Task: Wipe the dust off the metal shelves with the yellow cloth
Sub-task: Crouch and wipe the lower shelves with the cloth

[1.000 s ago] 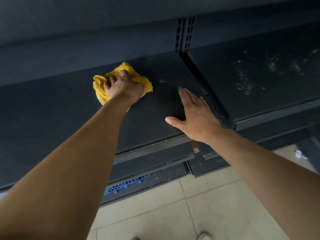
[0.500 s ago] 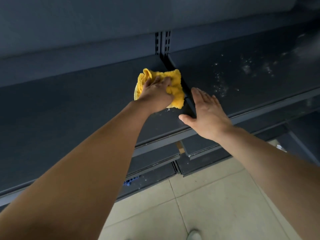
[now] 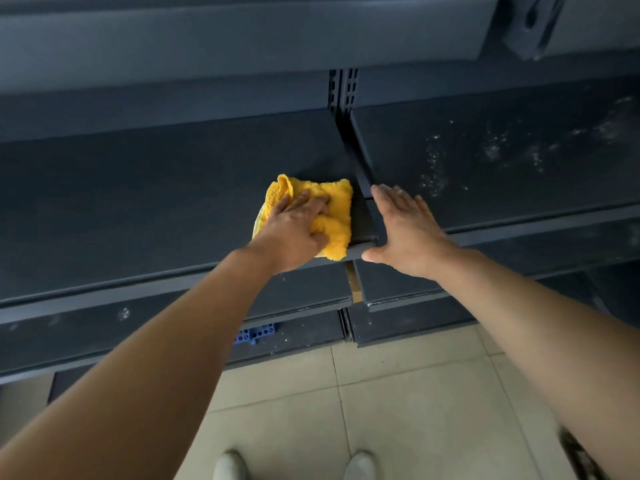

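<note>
Two long dark metal shelves meet at a post with little holes (image 3: 343, 95). The left shelf (image 3: 138, 188) runs off to the left of the post and looks mostly clean. The right shelf (image 3: 502, 161) runs off to the right of the post and has white dust (image 3: 433, 178) sprinkled on it.

The right hand (image 3: 408, 233) lies flat on the front corner of the right shelf, just right of the post. Its grip is released, with the fingers straight and holding nothing.

The left hand (image 3: 294, 230) is just left of the post, near the front edge. Its grip is grasping the yellow cloth (image 3: 332, 209). The fingers lie over the cloth and the thumb tucks into a fold. The cloth is bunched up on the left shelf, right beside the post's arm.

I think the wiping of the left shelf is nearly at its end here. The next move is likely to lift the cloth over the post's arm and rub the dusty shelf on the right. The flat hand would have to get out of the way.
</note>
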Demonstrator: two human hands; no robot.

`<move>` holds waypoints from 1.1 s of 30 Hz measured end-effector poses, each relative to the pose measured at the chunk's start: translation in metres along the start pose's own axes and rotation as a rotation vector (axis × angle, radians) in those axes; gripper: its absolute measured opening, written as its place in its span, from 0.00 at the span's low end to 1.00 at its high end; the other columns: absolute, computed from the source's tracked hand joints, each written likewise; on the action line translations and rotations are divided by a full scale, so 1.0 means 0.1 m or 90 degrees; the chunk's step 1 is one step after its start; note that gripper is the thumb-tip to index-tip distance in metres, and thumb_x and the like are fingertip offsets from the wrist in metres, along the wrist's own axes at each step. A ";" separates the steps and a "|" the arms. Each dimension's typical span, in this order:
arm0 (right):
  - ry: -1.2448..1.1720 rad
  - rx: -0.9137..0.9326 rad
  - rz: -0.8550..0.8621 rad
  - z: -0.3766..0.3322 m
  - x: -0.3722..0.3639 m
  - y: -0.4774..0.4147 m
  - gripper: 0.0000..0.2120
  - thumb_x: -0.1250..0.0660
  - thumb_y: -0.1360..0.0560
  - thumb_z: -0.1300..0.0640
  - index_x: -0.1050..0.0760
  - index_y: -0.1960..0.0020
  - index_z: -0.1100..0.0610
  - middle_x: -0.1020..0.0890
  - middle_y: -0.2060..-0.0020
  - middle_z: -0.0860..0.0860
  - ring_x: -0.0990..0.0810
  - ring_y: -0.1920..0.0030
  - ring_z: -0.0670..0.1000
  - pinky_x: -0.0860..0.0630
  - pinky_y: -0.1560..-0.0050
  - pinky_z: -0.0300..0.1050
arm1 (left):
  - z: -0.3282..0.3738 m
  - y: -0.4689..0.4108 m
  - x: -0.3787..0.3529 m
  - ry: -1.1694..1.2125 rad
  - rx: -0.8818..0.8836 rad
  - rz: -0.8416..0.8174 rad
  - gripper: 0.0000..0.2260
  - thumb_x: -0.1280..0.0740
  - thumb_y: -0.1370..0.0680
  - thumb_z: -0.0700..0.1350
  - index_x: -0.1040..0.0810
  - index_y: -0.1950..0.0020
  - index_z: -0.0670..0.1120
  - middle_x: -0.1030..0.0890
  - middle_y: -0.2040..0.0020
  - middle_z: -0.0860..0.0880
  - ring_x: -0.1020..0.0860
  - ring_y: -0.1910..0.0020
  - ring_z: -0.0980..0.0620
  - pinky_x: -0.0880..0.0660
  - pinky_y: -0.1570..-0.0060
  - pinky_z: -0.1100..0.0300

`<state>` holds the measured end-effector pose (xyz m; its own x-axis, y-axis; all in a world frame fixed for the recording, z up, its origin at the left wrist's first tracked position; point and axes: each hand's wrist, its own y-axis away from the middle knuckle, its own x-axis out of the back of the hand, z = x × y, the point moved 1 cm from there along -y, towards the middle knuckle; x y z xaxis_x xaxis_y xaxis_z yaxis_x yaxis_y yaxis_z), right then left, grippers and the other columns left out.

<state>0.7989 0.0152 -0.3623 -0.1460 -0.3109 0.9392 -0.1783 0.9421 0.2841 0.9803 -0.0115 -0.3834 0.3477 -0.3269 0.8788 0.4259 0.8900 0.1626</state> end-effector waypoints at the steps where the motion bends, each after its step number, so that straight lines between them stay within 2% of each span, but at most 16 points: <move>1: 0.005 -0.002 -0.004 0.00 0.00 0.01 0.48 0.32 0.27 0.45 0.63 0.23 0.56 0.57 0.22 0.52 0.58 0.23 0.52 0.60 0.24 0.51 | -0.04 0.08 0.01 0.000 0.011 0.004 0.17 0.40 0.23 0.45 0.34 0.34 0.49 0.42 0.24 0.53 0.52 0.24 0.55 0.62 0.25 0.56; 5: 0.016 -0.015 0.000 -0.05 -0.02 0.02 0.46 0.33 0.25 0.47 0.62 0.23 0.56 0.56 0.22 0.53 0.58 0.23 0.53 0.59 0.24 0.51 | -0.22 0.35 0.03 -0.007 0.079 0.065 0.20 0.40 0.24 0.45 0.34 0.32 0.47 0.42 0.24 0.52 0.51 0.23 0.54 0.61 0.26 0.57; 8: 0.024 -0.023 0.014 -0.06 -0.02 0.03 0.45 0.33 0.25 0.49 0.62 0.23 0.57 0.55 0.22 0.53 0.57 0.23 0.53 0.59 0.24 0.51 | -0.19 0.41 0.00 -0.025 0.135 0.096 0.24 0.41 0.24 0.45 0.39 0.28 0.46 0.42 0.24 0.49 0.51 0.23 0.52 0.61 0.26 0.55; 12: 0.027 -0.039 0.028 -0.02 -0.03 0.05 0.43 0.34 0.24 0.49 0.61 0.23 0.57 0.54 0.22 0.53 0.57 0.23 0.54 0.58 0.24 0.52 | 0.00 0.31 -0.05 -0.056 0.164 0.055 0.29 0.43 0.22 0.48 0.50 0.23 0.46 0.46 0.23 0.46 0.55 0.23 0.50 0.63 0.26 0.52; 16: 0.039 -0.067 0.049 0.07 -0.06 0.09 0.42 0.35 0.23 0.52 0.61 0.23 0.58 0.54 0.22 0.54 0.56 0.23 0.54 0.58 0.24 0.52 | 0.21 0.16 -0.12 -0.072 0.127 0.012 0.31 0.43 0.22 0.49 0.54 0.23 0.46 0.48 0.22 0.47 0.57 0.23 0.49 0.63 0.26 0.50; 21: 0.034 -0.114 0.053 0.36 -0.04 0.22 0.41 0.36 0.23 0.59 0.61 0.23 0.58 0.55 0.22 0.53 0.57 0.23 0.54 0.59 0.24 0.52 | 0.60 -0.09 -0.30 -0.043 0.047 0.002 0.28 0.43 0.22 0.47 0.50 0.24 0.45 0.44 0.23 0.46 0.55 0.23 0.49 0.62 0.26 0.50; 24: 0.026 -0.126 0.064 0.60 0.01 0.29 0.40 0.36 0.24 0.60 0.60 0.23 0.58 0.54 0.22 0.54 0.57 0.23 0.54 0.59 0.24 0.52 | 0.76 -0.20 -0.31 0.126 0.081 0.054 0.20 0.43 0.22 0.44 0.40 0.31 0.45 0.32 0.30 0.44 0.44 0.25 0.47 0.61 0.26 0.52; 26: 0.018 -0.127 0.069 0.77 0.05 0.31 0.40 0.36 0.24 0.60 0.60 0.23 0.58 0.54 0.22 0.54 0.57 0.23 0.54 0.59 0.24 0.52 | 0.90 -0.27 -0.32 0.196 0.099 0.083 0.16 0.44 0.23 0.43 0.39 0.36 0.45 0.29 0.34 0.44 0.39 0.28 0.47 0.60 0.27 0.53; 30: -0.015 -0.103 0.071 1.05 0.08 0.28 0.36 0.40 0.23 0.62 0.57 0.23 0.59 0.53 0.22 0.54 0.57 0.23 0.54 0.59 0.24 0.52 | 1.22 -0.47 -0.50 0.109 0.114 0.061 0.20 0.44 0.22 0.44 0.42 0.32 0.44 0.41 0.26 0.45 0.52 0.24 0.45 0.64 0.27 0.48; 33: -0.018 -0.080 0.087 1.32 0.11 0.25 0.30 0.44 0.20 0.57 0.54 0.23 0.59 0.51 0.23 0.54 0.56 0.23 0.54 0.58 0.24 0.52 | 1.42 -0.64 -0.58 0.009 0.148 0.016 0.26 0.45 0.21 0.47 0.50 0.25 0.43 0.50 0.22 0.47 0.59 0.24 0.45 0.65 0.28 0.47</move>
<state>0.6645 0.0191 -0.3703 -0.1879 -0.1813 0.9653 -0.0316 0.9834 0.1786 0.8143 -0.0040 -0.3811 0.3681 -0.3065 0.8778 0.2137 0.9467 0.2410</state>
